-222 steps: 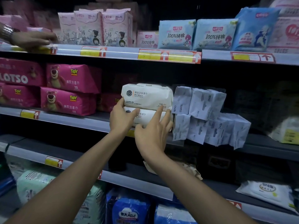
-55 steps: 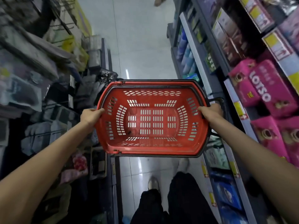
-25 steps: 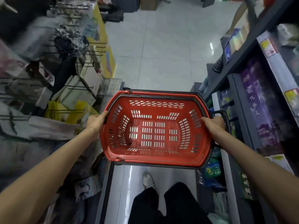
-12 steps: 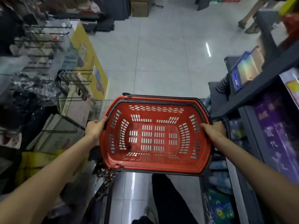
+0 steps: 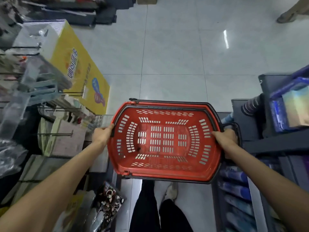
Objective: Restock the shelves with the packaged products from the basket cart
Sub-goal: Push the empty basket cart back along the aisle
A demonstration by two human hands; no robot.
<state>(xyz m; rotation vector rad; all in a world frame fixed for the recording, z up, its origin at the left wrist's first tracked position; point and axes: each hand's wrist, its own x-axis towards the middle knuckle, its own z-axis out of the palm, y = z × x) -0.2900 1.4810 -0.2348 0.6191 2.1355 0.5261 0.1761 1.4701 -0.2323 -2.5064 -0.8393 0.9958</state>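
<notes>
I carry a red plastic basket with a black rim, held level in front of me over the aisle floor. Nothing lies inside it; its slotted bottom is bare. My left hand grips the basket's left rim. My right hand grips the right rim beside the black handle. No packaged products are in my hands.
A yellow printed box and peg hooks with hanging goods line the left. Dark shelving with blue packs runs along the right. Pale tiled floor lies ahead. Another person's foot shows at top right. My legs are below.
I have walked forward along the aisle with the basket in both hands. The pink-pack shelves are out of view and open tiled floor now lies ahead.
</notes>
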